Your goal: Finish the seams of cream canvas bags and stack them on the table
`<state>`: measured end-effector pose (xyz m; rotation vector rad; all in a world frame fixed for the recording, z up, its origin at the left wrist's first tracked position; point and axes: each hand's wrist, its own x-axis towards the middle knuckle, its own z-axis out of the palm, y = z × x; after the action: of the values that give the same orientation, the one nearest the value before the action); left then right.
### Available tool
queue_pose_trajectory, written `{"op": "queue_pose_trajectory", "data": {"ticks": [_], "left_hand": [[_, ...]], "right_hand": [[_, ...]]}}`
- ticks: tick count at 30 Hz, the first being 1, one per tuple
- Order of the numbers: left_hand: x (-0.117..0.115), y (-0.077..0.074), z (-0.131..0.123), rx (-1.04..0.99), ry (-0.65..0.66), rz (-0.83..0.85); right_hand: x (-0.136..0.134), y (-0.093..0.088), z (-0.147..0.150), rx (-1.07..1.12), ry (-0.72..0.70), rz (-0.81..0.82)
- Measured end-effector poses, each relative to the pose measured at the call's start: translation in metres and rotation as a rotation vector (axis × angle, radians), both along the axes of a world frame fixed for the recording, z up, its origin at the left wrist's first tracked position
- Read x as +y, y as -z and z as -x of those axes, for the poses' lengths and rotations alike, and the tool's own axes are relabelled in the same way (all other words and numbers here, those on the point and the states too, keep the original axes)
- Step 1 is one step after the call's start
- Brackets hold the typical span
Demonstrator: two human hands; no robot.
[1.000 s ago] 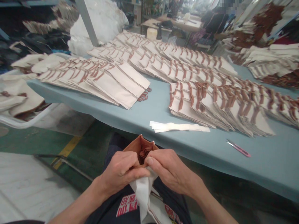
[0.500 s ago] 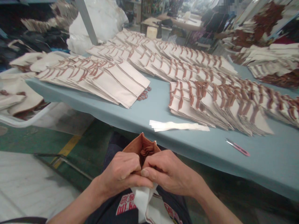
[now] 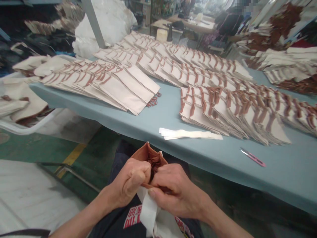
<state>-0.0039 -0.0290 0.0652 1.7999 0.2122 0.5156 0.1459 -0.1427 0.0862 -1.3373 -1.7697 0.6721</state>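
Observation:
Over my lap, both hands grip a cloth bag [image 3: 148, 211] with a brown inner lining [image 3: 146, 153] pushed up between them. My left hand [image 3: 130, 181] is closed on the left side of the bunched brown cloth. My right hand [image 3: 170, 193] is closed on the right side, its thumb pressed on the white fabric that hangs down below. The two hands touch each other just in front of the near edge of the blue table [image 3: 138, 122].
Several overlapping rows of white bags with brown straps [image 3: 223, 105] cover the table, with another stack [image 3: 119, 86] at the left. White fabric strips [image 3: 188, 134] and a pink cutter [image 3: 252, 157] lie near the front edge. A person sits at the far back.
My hands have drawn closer together and lower toward my lap. The right hand has slid down over the white fabric, and the brown lining is bunched tighter between them.

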Motion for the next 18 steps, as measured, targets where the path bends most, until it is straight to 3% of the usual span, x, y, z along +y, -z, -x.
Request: {"op": "queue_pose_trajectory", "data": {"ticks": [4,8,13,18], "left_hand": [[-0.006,-0.009,-0.006,0.028,0.033,0.011],[-0.015,-0.006,-0.01,-0.045,-0.064,0.1],[-0.011,0.007,-0.006,-0.039,-0.149,0.182],[-0.003,0.008,0.003,-0.02,-0.113,0.172]], "right_hand": [[-0.003,-0.006,0.006,0.01,-0.017,-0.079],[-0.002,-0.01,0.012,0.005,0.015,-0.166],[0.0,-0.008,0.0,-0.024,0.005,-0.14],[-0.005,-0.01,-0.016,-0.067,0.026,-0.061]]}}
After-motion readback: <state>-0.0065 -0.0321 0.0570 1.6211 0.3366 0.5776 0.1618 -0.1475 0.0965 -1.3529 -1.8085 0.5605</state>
